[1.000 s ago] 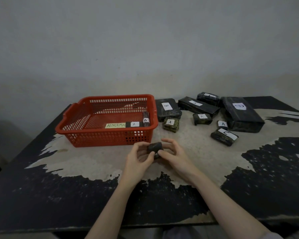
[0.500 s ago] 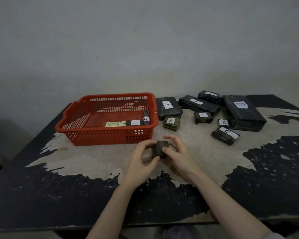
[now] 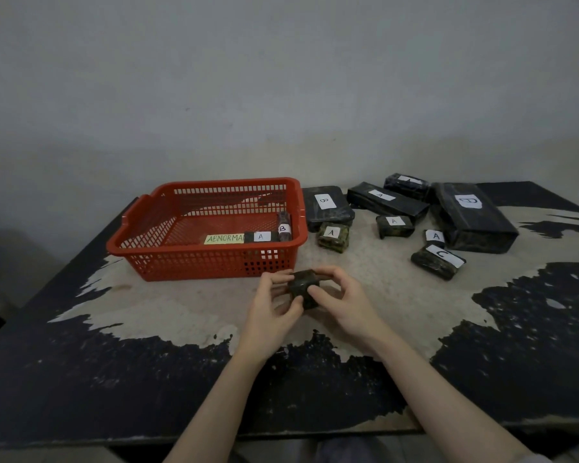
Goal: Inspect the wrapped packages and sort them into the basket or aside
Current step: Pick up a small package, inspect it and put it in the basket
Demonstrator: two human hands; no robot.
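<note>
A small dark wrapped package (image 3: pixel 302 286) is held between my left hand (image 3: pixel 272 305) and my right hand (image 3: pixel 343 300), just above the table in front of the red basket (image 3: pixel 168 262). No label shows on the held package. Inside the basket lie a package marked A (image 3: pixel 261 236), a package marked B (image 3: pixel 284 226) and a yellow card reading ABNORMAL (image 3: pixel 224 239). Right of the basket lie several dark wrapped packages with white labels, among them a small A package (image 3: pixel 333 237), a flat B package (image 3: pixel 326 206) and a C package (image 3: pixel 438 261).
The worn table (image 3: pixel 168 315) has peeling black paint and a bare pale middle. A large dark box (image 3: pixel 472 218) stands at the back right, with a long package (image 3: pixel 386 199) beside it. A grey wall rises behind the table. The table's front edge is near my forearms.
The held package has been turned between my fingers and shows a different side. Both hands have stayed in front of the basket.
</note>
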